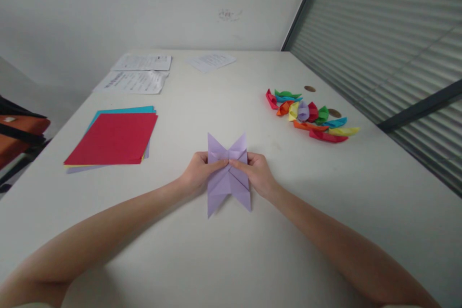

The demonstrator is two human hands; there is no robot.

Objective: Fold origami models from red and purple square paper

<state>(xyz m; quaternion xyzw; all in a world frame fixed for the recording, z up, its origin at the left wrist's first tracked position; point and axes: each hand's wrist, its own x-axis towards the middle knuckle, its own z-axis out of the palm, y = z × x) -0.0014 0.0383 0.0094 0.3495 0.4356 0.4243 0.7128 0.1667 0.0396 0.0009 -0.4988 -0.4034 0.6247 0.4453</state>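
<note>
A lilac paper [228, 187], folded into a shape with two points at the far end and two at the near end, lies on the white table [231, 260] in front of me. My left hand [198, 173] pinches its left side at the middle, fingers closed on the folds. My right hand [258, 173] pinches the right side the same way, and the fingertips of both hands meet at the paper's centre.
A stack of coloured square sheets, red on top [113, 138], lies to the left. A heap of small folded paper shapes in many colours [310, 118] sits to the right. Printed white pages [139, 74] lie at the far edge. A window blind runs along the right.
</note>
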